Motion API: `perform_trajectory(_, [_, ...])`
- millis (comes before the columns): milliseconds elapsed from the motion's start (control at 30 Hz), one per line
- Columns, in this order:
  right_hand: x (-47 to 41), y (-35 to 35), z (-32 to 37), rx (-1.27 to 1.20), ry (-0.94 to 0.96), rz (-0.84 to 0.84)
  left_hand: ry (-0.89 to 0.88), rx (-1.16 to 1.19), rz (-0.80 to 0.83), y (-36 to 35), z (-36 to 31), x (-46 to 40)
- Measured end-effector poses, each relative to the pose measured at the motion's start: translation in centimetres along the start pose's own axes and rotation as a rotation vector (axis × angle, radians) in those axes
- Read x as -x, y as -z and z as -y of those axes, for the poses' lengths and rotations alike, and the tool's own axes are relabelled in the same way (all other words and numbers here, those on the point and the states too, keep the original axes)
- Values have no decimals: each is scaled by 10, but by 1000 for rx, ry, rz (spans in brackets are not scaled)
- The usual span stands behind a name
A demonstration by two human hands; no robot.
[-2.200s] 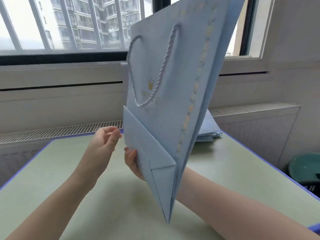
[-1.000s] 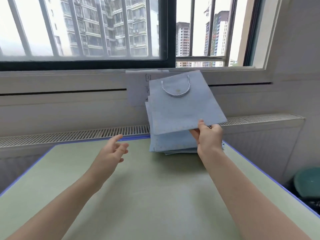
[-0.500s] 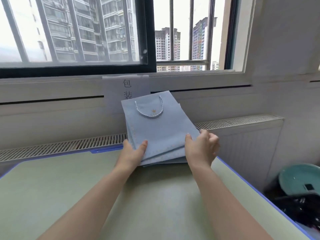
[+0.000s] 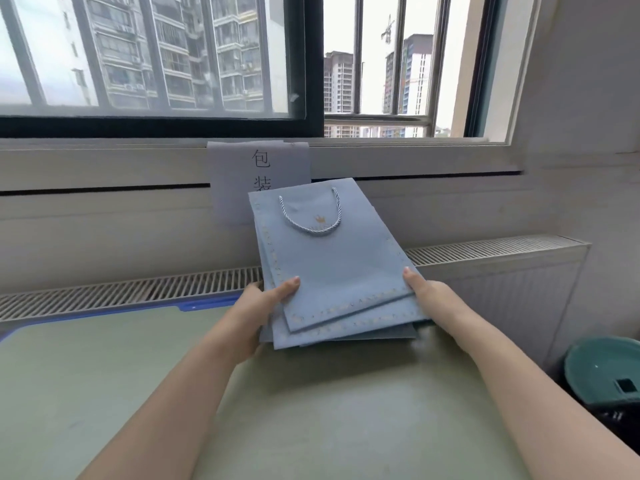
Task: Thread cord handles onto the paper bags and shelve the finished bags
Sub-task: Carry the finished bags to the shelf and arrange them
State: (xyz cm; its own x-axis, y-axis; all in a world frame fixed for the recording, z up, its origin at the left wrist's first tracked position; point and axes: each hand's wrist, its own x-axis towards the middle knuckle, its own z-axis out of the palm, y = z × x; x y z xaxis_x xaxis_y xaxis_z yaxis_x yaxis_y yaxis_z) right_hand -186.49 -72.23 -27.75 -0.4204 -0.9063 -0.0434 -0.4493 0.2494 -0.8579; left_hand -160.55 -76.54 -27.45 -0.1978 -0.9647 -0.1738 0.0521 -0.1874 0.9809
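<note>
A stack of flat light-blue paper bags (image 4: 346, 323) lies at the far edge of the green table (image 4: 311, 410), leaning over the radiator grille. The top bag (image 4: 332, 261) shows its white twisted cord handle (image 4: 311, 216) and a small gold crown. My left hand (image 4: 263, 306) grips the stack's left edge, thumb on top of the top bag. My right hand (image 4: 429, 292) holds the right edge, thumb on top and fingers hidden under the bags.
A paper sign with written characters (image 4: 258, 174) hangs on the wall behind the stack, below the window sill. A white radiator cover (image 4: 502, 251) runs along the wall. A teal bin (image 4: 602, 372) stands on the floor at the right.
The upright bag was laid flat by my right hand onto the stack at the table's far edge. My left hand came over, and both hands now hold the stack's sides.
</note>
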Motion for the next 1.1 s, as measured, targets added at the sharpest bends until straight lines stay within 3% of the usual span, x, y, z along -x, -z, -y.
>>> perform_trajectory(167, [-2, -1, 0, 79, -5, -42, 90, 112, 157, 5, -10, 12])
perform_trajectory(367, [-4, 0, 4, 137, -28, -61, 86, 53, 133, 0, -15, 18])
perform_trajectory(567, [5, 15, -1, -166, -162, 127, 141, 56, 141, 17, -21, 19])
perform_trajectory(800, [7, 11, 1, -207, -184, 155, 180, 19, 156, 25, -21, 11])
perform_trajectory(1033, [15, 15, 6, -542, -185, 301, 195, 20, 163, 24, -20, 12])
perform_trajectory(1100, [23, 14, 8, -586, -183, 415, 187, 61, 175, 24, -15, 14])
